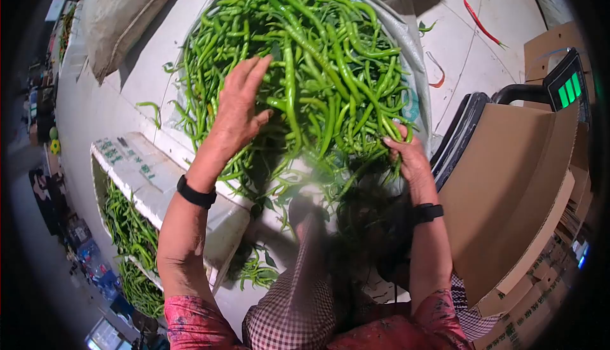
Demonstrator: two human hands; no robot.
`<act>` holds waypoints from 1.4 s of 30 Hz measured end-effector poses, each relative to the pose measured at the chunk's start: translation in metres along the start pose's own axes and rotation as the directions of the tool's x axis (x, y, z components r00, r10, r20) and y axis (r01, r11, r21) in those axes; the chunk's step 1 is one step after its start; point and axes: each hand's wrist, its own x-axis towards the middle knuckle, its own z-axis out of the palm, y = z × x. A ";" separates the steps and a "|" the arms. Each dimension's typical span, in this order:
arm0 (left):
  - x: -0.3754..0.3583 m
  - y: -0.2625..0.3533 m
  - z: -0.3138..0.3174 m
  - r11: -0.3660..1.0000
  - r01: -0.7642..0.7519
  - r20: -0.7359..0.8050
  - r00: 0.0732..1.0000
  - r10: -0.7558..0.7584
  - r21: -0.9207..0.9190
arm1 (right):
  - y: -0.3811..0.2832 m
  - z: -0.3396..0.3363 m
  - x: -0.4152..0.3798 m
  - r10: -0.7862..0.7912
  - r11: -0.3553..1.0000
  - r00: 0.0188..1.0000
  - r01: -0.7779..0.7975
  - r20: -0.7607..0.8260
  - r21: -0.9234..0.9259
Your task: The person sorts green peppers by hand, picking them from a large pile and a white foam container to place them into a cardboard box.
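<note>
A large heap of long green chili peppers [318, 70] lies on a pale woven sack [416, 64] on the floor before me. My left hand [241, 102] rests at the heap's left side, fingers stretched toward the peppers and thumb apart. At the lower right edge, my right hand [406, 153] has its fingers closed around the end of a green chili pepper [389, 124]. Some leaves and stems are mixed into the pile. Both wrists wear black bands. The spot just below the heap is blurred.
To the left stands a white foam box [159, 172] with green peppers inside. An open cardboard box [502, 178] sits at the right beside a lit green display [569, 89]. A full sack [124, 13] leans at upper left. One red pepper [481, 23] lies on the tiles.
</note>
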 end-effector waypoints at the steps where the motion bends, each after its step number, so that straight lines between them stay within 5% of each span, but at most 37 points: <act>1: -0.010 -0.003 -0.009 0.999 0.038 -0.020 0.999 -0.038 -0.024 | -0.011 0.002 -0.006 0.050 0.999 0.999 -0.050 0.003 -0.002; 3: -0.033 -0.020 -0.020 0.979 0.113 -0.135 0.981 -0.137 -0.170 | -0.011 -0.003 -0.012 0.028 0.997 0.998 -0.031 -0.051 -0.065; 7: -0.098 -0.079 -0.007 0.802 0.441 -0.024 0.871 -0.491 -0.402 | 0.005 -0.024 -0.007 -0.114 0.989 0.895 0.063 -0.431 -0.132; 11: -0.127 -0.064 0.019 0.944 0.316 -0.162 0.931 -0.328 -0.096 | -0.011 -0.021 0.005 -0.040 0.998 0.890 0.058 -0.453 0.025; 14: -0.112 -0.048 0.034 0.936 0.208 -0.167 0.972 -0.165 0.285 | -0.019 0.001 -0.029 -0.018 1.000 0.971 0.012 -0.237 -0.025; 15: -0.109 -0.052 0.042 0.934 0.216 -0.170 0.970 -0.172 0.284 | -0.017 0.007 -0.044 -0.007 1.000 0.985 0.002 -0.171 -0.031; 17: -0.098 -0.065 0.061 0.815 0.147 -0.109 0.989 -0.104 0.560 | -0.009 0.020 -0.072 0.005 1.000 0.989 -0.004 -0.147 0.008; 27: -0.101 -0.036 0.025 0.861 0.056 -0.015 0.998 -0.056 0.505 | 0.018 0.028 -0.115 -0.013 0.967 0.996 0.036 0.094 -0.254; 29: -0.104 -0.021 0.004 0.919 0.024 -0.043 0.999 -0.008 0.393 | 0.001 0.027 -0.121 -0.010 0.879 0.998 0.037 0.058 -0.476; 31: -0.109 -0.015 -0.012 0.981 -0.009 -0.063 0.998 0.022 0.195 | -0.021 0.025 -0.136 -0.151 0.877 0.983 0.181 0.103 -0.444; 33: -0.115 -0.007 -0.028 0.998 0.060 -0.086 0.994 -0.061 -0.013 | -0.016 0.011 -0.134 -0.121 0.862 0.993 0.110 0.010 -0.494; 36: -0.133 0.011 -0.032 0.691 0.349 0.014 0.898 -0.440 -0.633 | 0.018 -0.024 -0.131 -0.117 0.807 0.993 0.090 -0.008 -0.583; 41: -0.149 0.057 -0.044 0.733 0.392 0.046 0.895 -0.444 -0.555 | 0.108 -0.049 -0.136 -0.279 0.706 0.959 0.244 0.055 -0.665; 42: -0.151 0.065 -0.048 0.701 0.380 0.021 0.887 -0.462 -0.603 | 0.135 -0.048 -0.135 -0.445 0.579 0.892 0.352 0.077 -0.736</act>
